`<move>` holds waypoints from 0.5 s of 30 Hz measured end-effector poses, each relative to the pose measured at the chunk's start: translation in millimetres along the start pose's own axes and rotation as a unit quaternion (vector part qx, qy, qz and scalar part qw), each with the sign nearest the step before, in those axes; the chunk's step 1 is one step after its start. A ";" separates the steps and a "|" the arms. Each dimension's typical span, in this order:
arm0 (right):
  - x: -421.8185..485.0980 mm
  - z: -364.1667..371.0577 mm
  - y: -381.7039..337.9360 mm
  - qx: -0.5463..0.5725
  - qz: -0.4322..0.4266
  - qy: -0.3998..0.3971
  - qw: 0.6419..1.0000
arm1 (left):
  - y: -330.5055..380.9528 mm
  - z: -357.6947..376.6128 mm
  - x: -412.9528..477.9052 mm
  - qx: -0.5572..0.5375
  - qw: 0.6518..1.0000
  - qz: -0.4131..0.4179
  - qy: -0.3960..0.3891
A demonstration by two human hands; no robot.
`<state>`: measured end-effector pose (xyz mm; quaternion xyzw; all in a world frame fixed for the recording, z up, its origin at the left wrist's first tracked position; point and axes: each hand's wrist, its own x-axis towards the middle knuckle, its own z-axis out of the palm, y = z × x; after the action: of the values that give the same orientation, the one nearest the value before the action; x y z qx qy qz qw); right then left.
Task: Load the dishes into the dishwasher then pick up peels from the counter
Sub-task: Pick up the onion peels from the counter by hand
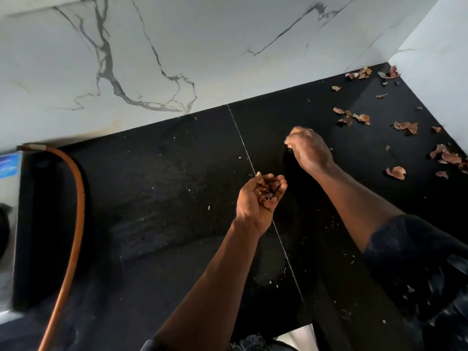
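Seeing peels (268,196) bunched in my left hand (253,206): palm up, fingers cupped round them, over the counter (177,186) and right at its seam (243,143). My right hand (310,148) is just beyond and to the right, knuckles up, fingers curled down toward the counter. It's blurred, so I can't tell whether it pinches anything.

Loose peels (405,126) lie scattered on the counter right of that hand, apart from it. They run from the right edge of view up into the back corner, where the marbled wall (177,46) meets the plain side wall (435,59). Thickest clusters are in that corner and along the right edge.

Pale crumbs (274,283) dot the counter on both sides of the seam. There's a dark sleeve (410,249) on my right arm, lower right.

An orange hose (76,198) curves from the wall down the left side of the counter. Something shiny (10,198) sits at the far left, too blurred to identify.
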<state>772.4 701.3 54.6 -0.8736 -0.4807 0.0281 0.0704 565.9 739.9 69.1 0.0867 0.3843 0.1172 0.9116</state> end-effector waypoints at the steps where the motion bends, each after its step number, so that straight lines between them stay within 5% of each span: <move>1: -8.3 -2.6 -1.7 0.007 0.017 -0.007 1.000 | 1.0 -0.3 2.1 -0.005 1.000 0.004 0.002; 6: -68.0 -13.0 -14.8 0.129 0.111 -0.035 0.985 | -9.0 3.1 1.8 0.007 1.000 -0.005 0.009; 10: -110.7 -42.6 -17.5 0.287 0.197 0.053 0.936 | -23.1 5.0 -2.4 0.017 0.999 -0.020 0.035; 15: -148.8 -65.6 -68.7 0.254 0.086 0.042 0.962 | -40.3 10.1 -13.4 0.082 0.994 -0.047 0.047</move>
<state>642.9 605.7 127.0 -0.8655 -0.3769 0.1183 0.3079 570.1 696.9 75.1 0.1372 0.4387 0.0465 0.8869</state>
